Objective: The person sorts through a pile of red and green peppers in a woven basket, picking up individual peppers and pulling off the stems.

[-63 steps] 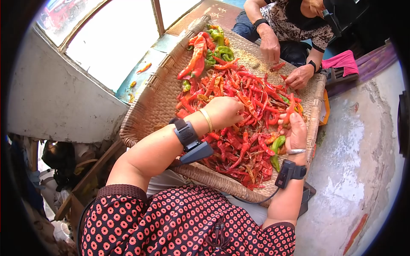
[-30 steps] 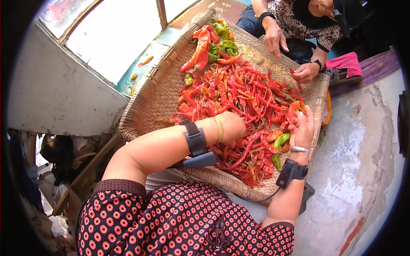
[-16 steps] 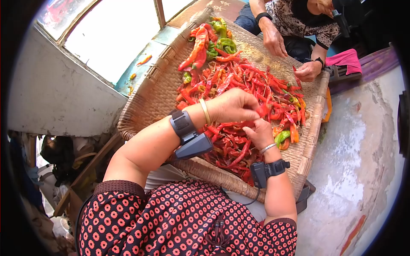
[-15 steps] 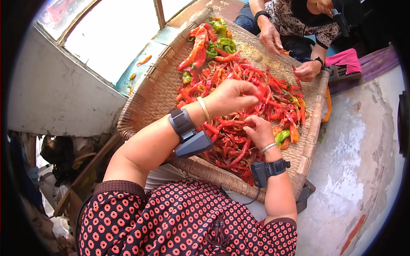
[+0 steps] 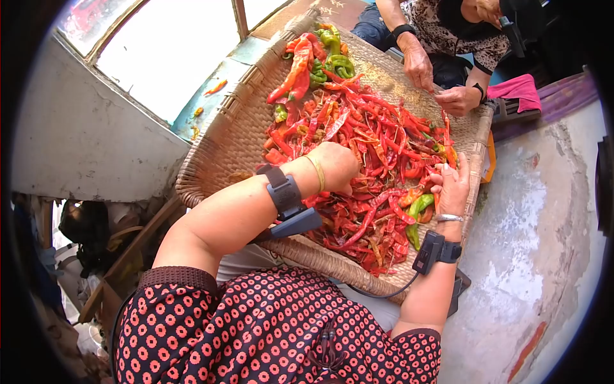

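Observation:
Red chili peppers (image 5: pixel 374 137) lie heaped in a woven basket tray (image 5: pixel 220 153). Over the left part of the heap is my left hand (image 5: pixel 336 165), its fingers curled downward near the chilies. The fingertips are hidden, so what they hold cannot be made out. At the tray's right side, my right hand (image 5: pixel 451 185) has its fingers apart, close to several orange and red peppers. Just beside its wrist lies a green pepper (image 5: pixel 419 208). Larger red peppers (image 5: pixel 299 70) and curled green peppers (image 5: pixel 339 64) rest at the tray's far end.
Across the tray, another person's hands (image 5: pixel 441 89) meet near the far right edge. A window ledge (image 5: pixel 208 102) with a few pepper pieces runs along the left. A pink cloth (image 5: pixel 518 93) hangs beyond the tray's right corner.
My right hand has moved right, from the middle of the heap to the tray's right side. My left hand has drawn back toward me and left. The other person's hands have come together.

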### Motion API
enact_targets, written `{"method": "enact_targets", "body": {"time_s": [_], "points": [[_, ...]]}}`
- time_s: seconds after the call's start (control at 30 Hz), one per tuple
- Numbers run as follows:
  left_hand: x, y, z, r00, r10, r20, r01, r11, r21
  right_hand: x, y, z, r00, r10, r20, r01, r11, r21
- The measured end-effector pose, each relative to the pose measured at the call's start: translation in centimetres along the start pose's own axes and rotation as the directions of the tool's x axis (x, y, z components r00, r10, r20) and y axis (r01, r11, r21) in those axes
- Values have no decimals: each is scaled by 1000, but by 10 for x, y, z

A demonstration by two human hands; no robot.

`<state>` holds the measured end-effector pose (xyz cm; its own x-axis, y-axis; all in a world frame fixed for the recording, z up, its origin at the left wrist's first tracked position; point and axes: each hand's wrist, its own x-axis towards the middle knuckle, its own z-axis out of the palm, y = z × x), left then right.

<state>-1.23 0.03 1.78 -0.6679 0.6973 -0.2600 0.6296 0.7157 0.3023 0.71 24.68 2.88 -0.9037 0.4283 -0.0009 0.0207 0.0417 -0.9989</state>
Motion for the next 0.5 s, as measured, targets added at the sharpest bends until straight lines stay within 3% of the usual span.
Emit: {"method": "enact_targets", "body": {"time_s": [0.07, 0.1, 0.17, 0.27, 0.3, 0.37, 0.4, 0.43, 0.5], "points": [[1, 0, 5, 999, 35, -12, -35, 999, 8, -7, -1, 5, 972, 84, 218, -11, 949, -314], [4, 0, 10, 999, 46, 0, -46, 999, 27, -4, 18, 4, 930, 93, 355, 54, 922, -384], [6, 1, 13, 998, 55, 13, -56, 997, 45, -15, 27, 11, 803, -6, 596, 417, 720, -555], [5, 5, 14, 999, 10, 50, -12, 999, 38, -30, 28, 27, 744, 37, 667, 497, 636, -590], [3, 7, 12, 999, 25, 48, -27, 999, 39, -35, 32, 32, 689, -28, 724, 560, 654, -508], [3, 8, 13, 998, 41, 44, -43, 998, 41, -45, 31, 39, 689, 138, 712, 436, 705, -559], [4, 9, 16, 998, 47, 42, -49, 998, 40, -48, 25, 46, 672, 210, 710, 438, 661, -609], [5, 9, 17, 998, 53, 40, -54, 998, 38, -48, 27, 46, 672, 210, 710, 438, 661, -610], [5, 9, 15, 998, 65, 15, -65, 998, -18, -47, 35, 46, 554, 20, 832, 612, 668, -423]]}}
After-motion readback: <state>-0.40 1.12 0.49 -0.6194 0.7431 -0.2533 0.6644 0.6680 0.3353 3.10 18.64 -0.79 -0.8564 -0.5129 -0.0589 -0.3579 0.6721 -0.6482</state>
